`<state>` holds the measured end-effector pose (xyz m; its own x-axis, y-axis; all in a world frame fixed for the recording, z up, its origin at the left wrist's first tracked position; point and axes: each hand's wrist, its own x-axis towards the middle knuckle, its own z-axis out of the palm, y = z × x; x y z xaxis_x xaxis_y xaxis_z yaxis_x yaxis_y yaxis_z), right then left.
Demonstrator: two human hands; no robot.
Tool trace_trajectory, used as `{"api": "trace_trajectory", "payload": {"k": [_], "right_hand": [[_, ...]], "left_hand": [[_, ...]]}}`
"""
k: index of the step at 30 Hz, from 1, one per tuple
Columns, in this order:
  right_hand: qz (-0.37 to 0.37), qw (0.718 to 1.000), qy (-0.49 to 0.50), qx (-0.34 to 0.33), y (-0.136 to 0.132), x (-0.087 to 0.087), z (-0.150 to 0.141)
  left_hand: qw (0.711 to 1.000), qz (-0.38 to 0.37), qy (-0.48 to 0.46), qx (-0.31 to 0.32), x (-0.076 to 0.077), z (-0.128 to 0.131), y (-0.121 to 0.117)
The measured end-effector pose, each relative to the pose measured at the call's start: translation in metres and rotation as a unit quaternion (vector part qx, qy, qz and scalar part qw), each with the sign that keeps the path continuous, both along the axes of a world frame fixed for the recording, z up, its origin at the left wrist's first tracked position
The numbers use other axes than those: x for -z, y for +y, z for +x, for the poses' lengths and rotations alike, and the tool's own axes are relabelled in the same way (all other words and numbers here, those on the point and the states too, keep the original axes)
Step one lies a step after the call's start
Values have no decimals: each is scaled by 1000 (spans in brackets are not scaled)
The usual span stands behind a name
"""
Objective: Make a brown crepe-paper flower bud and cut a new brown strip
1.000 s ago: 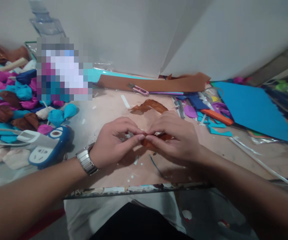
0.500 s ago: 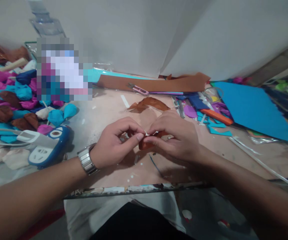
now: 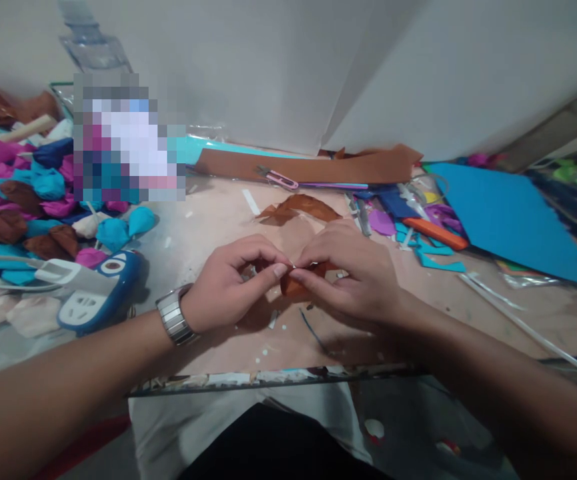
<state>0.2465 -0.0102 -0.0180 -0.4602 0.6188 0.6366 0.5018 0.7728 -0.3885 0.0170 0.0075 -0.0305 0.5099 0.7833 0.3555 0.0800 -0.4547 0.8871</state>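
Observation:
My left hand (image 3: 241, 283) and my right hand (image 3: 351, 267) meet over the middle of the table, thumbs and forefingers pinched together. Between them is a small piece of brown crepe paper (image 3: 294, 288), partly hidden by the right fingers. A tiny white bit shows where the fingertips meet; its kind cannot be made out. Just beyond the hands lies a loose sheet of the same brown paper (image 3: 301, 207). Past that, pink-handled thread snips (image 3: 281, 178) rest on a long brown strip (image 3: 248, 165).
Bundles of coloured crepe paper (image 3: 43, 180) pile up at the left behind a blue power strip (image 3: 101, 293). To the right are an orange utility knife (image 3: 435, 233), blue scraps and a large blue sheet (image 3: 513, 220). A white strip (image 3: 533, 327) crosses the right side.
The fingertips have closed a little more tightly together, and the brown piece under them has shifted slightly. Both hands otherwise stay in the same place.

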Motion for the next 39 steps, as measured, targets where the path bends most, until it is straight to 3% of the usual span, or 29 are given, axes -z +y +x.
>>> {"api": "trace_trajectory", "payload": {"k": [12, 24, 31, 36, 39], "right_hand": [[21, 1000, 0, -18, 2, 3, 0], [-9, 1000, 8, 22, 0, 1, -1], [-23, 999, -4, 29, -2, -1, 0], [-23, 999, -3, 35, -1, 1, 2], [-22, 999, -10, 36, 0, 1, 2]], "left_hand": [[995, -94, 3, 24, 3, 3, -1], [984, 17, 176, 16, 9, 5, -6], [992, -7, 125, 33, 6, 3, -6], [996, -19, 88, 3, 4, 1, -6], [994, -12, 106, 12, 5, 1, -6]]}}
